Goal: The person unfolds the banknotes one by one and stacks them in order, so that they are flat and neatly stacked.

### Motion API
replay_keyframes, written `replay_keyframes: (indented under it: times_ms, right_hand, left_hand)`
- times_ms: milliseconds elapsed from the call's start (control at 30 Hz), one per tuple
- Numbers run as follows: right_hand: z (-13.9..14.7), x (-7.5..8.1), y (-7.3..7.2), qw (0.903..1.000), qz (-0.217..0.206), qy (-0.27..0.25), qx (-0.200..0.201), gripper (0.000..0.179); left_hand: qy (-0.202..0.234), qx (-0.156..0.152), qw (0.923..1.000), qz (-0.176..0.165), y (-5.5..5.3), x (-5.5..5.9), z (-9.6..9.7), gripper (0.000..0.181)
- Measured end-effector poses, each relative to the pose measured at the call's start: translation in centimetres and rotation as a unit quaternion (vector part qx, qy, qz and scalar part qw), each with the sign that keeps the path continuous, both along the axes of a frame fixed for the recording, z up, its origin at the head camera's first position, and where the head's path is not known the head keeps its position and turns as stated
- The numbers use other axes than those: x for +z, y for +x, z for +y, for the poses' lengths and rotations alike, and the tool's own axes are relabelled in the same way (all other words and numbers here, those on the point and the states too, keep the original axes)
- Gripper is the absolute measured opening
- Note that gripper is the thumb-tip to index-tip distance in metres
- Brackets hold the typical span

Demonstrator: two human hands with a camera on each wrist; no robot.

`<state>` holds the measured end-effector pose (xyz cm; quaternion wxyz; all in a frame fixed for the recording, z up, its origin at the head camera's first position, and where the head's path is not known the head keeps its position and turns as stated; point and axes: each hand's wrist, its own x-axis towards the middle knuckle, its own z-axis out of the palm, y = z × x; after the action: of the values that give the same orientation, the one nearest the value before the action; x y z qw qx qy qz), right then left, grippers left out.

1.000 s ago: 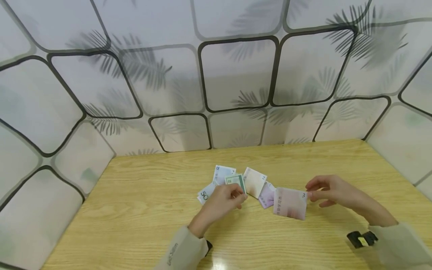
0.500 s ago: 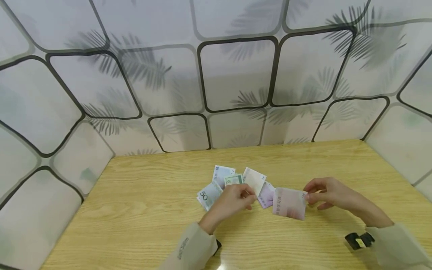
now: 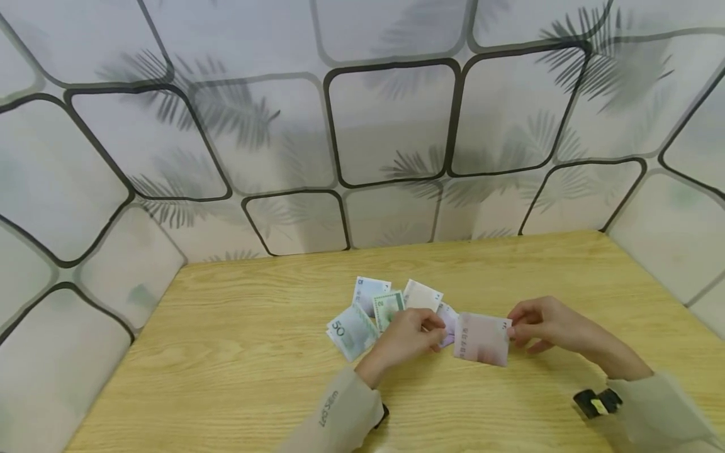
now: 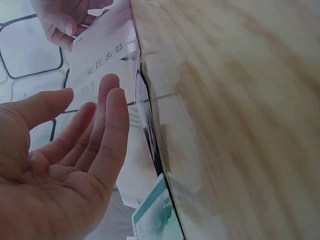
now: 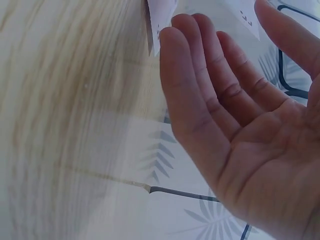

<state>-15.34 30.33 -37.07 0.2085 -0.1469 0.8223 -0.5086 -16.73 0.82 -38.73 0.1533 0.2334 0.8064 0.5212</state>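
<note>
Several banknotes lie in a loose overlapping row on the wooden table. At the right end is a pink banknote (image 3: 481,340), its right edge at the thumb and fingertips of my right hand (image 3: 548,324). In the right wrist view, my right thumb stands apart from the fingers (image 5: 175,75). My left hand (image 3: 409,338) hovers over the row, covering part of the purple banknote (image 3: 449,322) and a cream banknote (image 3: 421,294). The left wrist view shows its fingers (image 4: 112,130) loosely bent, with nothing between them and the thumb.
Left of the left hand lie a green banknote (image 3: 387,308), a blue banknote (image 3: 370,291) and a greenish banknote marked 50 (image 3: 352,333). A patterned wall covering (image 3: 391,126) rises behind the wooden table (image 3: 238,352) and along its sides.
My left hand has moved right along the row, from the green banknote toward the purple one, uncovering the green and 50 notes. The right hand stays at the pink banknote's edge.
</note>
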Motion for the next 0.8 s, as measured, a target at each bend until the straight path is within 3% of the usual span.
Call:
replay_keyframes:
  times_ms: [267, 567, 800]
  right_hand:
    - [-0.1, -0.1, -0.1, 0.9999, -0.009, -0.002, -0.008, 0.018]
    - [-0.5, -0.3, 0.1, 1.0, -0.001, -0.009, 0.003, 0.013]
    - [-0.8, -0.1, 0.0, 0.9998, 0.011, -0.012, 0.008, 0.01]
  left_hand:
    - [-0.004, -0.002, 1.0, -0.007, -0.3, -0.1, 1.1, 0.016]
    - [0.011, -0.005, 0.9988, -0.048, -0.7, -0.3, 1.8, 0.013]
    - [0.005, -0.019, 0.9993, -0.031, -0.8, -0.2, 2.1, 0.006]
